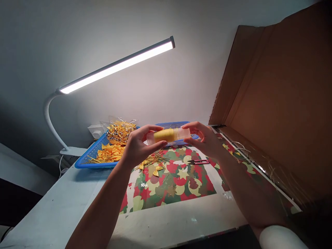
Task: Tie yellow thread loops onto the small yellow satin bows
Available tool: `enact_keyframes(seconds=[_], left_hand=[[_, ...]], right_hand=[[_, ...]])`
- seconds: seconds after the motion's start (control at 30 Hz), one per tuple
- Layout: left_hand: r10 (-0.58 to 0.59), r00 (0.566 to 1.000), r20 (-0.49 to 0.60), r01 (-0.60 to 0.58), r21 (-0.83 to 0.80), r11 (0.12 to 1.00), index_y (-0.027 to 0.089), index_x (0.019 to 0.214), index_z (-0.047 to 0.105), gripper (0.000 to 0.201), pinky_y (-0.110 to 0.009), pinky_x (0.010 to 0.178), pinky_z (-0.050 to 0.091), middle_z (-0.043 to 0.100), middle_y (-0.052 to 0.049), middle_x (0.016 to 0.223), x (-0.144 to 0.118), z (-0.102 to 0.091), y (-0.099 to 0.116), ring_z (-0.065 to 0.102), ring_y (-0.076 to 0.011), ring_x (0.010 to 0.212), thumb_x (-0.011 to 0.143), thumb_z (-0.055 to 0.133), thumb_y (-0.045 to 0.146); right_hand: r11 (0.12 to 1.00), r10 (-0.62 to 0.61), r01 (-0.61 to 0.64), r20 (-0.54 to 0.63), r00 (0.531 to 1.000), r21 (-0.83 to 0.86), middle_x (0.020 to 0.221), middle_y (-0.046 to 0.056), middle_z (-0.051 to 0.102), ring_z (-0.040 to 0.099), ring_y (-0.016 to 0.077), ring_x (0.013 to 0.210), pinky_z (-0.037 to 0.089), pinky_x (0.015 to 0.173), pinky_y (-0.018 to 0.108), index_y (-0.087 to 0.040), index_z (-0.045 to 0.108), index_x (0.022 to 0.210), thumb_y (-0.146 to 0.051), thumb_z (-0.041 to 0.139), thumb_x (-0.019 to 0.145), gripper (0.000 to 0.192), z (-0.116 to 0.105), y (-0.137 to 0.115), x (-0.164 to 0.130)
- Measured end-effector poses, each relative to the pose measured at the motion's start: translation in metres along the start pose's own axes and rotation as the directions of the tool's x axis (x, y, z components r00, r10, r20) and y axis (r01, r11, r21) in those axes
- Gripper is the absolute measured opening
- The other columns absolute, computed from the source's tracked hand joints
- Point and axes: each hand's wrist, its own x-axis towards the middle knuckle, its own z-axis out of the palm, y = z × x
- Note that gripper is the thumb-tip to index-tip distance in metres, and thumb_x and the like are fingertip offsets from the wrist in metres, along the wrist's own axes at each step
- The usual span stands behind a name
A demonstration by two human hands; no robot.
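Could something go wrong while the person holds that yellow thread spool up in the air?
Maybe. Both hands, left hand and right hand, pinch the spool of yellow thread only at its ends, so it might slip and drop onto the gold pins below. The thread snips lie near the right wrist, so a lowered arm could bump them.

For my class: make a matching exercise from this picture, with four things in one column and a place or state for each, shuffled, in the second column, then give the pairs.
Things:
1. spool of yellow thread
2. blue basket
3. snips
4. desk lamp

Places or states:
A. lying on the patterned paper
B. switched on, above the table
C. held between the left hand and the right hand
D. filled with yellow bows

Pairs: 1-C, 2-D, 3-A, 4-B
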Motion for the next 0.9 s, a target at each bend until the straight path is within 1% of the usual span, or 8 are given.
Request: enact_keyframes(seconds=[0.13, 0.2, 0.27, 0.33, 0.43, 0.6, 0.77, 0.9], left_hand=[[0.105, 0.992, -0.072, -0.105, 0.007, 0.994, 0.022, 0.096, 0.070, 0.032, -0.033, 0.081, 0.055, 0.072, -0.004, 0.097, 0.000, 0.003, -0.001, 0.066, -0.0188, 0.091, 0.069, 0.083, 0.032], [0.134, 0.986, -0.096, -0.135, 0.003, 0.991, 0.023, 0.096, 0.070, 0.031, -0.033, 0.083, 0.055, 0.072, -0.004, 0.099, -0.001, 0.005, 0.000, 0.066, -0.0186, 0.094, 0.069, 0.084, 0.030], [0.120, 0.988, -0.101, -0.122, -0.015, 0.992, 0.023, 0.097, 0.070, 0.031, -0.032, 0.081, 0.056, 0.071, -0.004, 0.100, -0.002, 0.006, 0.001, 0.066, -0.0186, 0.094, 0.070, 0.083, 0.029], [0.064, 0.994, -0.083, -0.068, -0.051, 0.996, 0.022, 0.101, 0.069, 0.036, -0.031, 0.077, 0.058, 0.071, -0.005, 0.100, -0.003, 0.007, 0.001, 0.067, -0.0185, 0.090, 0.069, 0.083, 0.029], [-0.056, 0.998, 0.006, 0.056, -0.197, 0.979, 0.020, 0.105, 0.066, 0.044, -0.028, 0.069, 0.060, 0.071, -0.007, 0.099, -0.002, 0.008, 0.000, 0.069, -0.0177, 0.080, 0.067, 0.084, 0.031], [-0.182, 0.972, 0.148, 0.226, -0.394, 0.891, 0.018, 0.099, 0.067, 0.038, -0.023, 0.055, 0.058, 0.071, -0.005, 0.084, -0.001, 0.009, 0.001, 0.068, -0.0153, 0.066, 0.067, 0.084, 0.030], [-0.190, 0.975, 0.111, 0.219, -0.425, 0.878, 0.019, 0.095, 0.066, 0.036, -0.023, 0.059, 0.060, 0.072, -0.004, 0.085, -0.001, 0.010, 0.005, 0.069, -0.0154, 0.070, 0.065, 0.084, 0.026], [-0.186, 0.981, 0.056, 0.193, -0.398, 0.897, 0.019, 0.093, 0.068, 0.031, -0.024, 0.058, 0.061, 0.072, -0.005, 0.085, 0.001, 0.004, 0.006, 0.069, -0.0157, 0.069, 0.066, 0.082, 0.025]], right_hand=[[0.987, 0.079, -0.088, 0.069, 0.994, 0.133, 0.120, 0.006, 0.064, 0.068, 0.0164, 0.089, 0.057, 0.080, 0.034, -0.030, 0.046, 0.129, -0.043, 0.077, 0.077, 0.061, 0.001, -0.001, -0.001], [0.967, 0.159, -0.178, 0.113, 0.981, 0.182, 0.106, 0.005, 0.067, 0.069, 0.0149, 0.079, 0.057, 0.071, 0.030, -0.026, 0.045, 0.130, -0.049, 0.069, 0.083, 0.057, 0.002, -0.001, -0.001], [0.957, 0.193, -0.219, 0.146, 0.970, 0.190, 0.086, 0.002, 0.067, 0.067, 0.0130, 0.069, 0.055, 0.065, 0.027, -0.021, 0.053, 0.119, -0.052, 0.061, 0.088, 0.044, 0.002, -0.001, -0.001], [0.965, 0.174, -0.198, 0.143, 0.974, 0.170, 0.079, 0.001, 0.067, 0.065, 0.0122, 0.067, 0.055, 0.063, 0.026, -0.020, 0.058, 0.109, -0.051, 0.062, 0.088, 0.038, 0.002, -0.002, 0.000], [0.989, 0.099, -0.106, 0.074, 0.992, 0.102, 0.091, 0.002, 0.069, 0.067, 0.0138, 0.078, 0.056, 0.069, 0.027, -0.023, 0.062, 0.108, -0.044, 0.070, 0.084, 0.033, 0.002, -0.006, 0.000], [1.000, 0.005, -0.005, 0.001, 1.000, 0.005, 0.101, 0.002, 0.071, 0.068, 0.0154, 0.084, 0.057, 0.078, 0.031, -0.026, 0.065, 0.107, -0.039, 0.073, 0.082, 0.030, 0.001, -0.006, 0.000], [1.000, 0.020, -0.020, -0.010, 1.000, -0.006, 0.103, 0.002, 0.071, 0.068, 0.0166, 0.088, 0.057, 0.076, 0.032, -0.027, 0.066, 0.108, -0.038, 0.074, 0.081, 0.030, 0.002, -0.003, 0.000], [0.998, -0.057, 0.056, -0.025, 0.998, -0.041, 0.103, 0.002, 0.071, 0.067, 0.0169, 0.092, 0.057, 0.082, 0.034, -0.028, 0.067, 0.106, -0.035, 0.074, 0.082, 0.027, -0.002, -0.001, 0.001]])
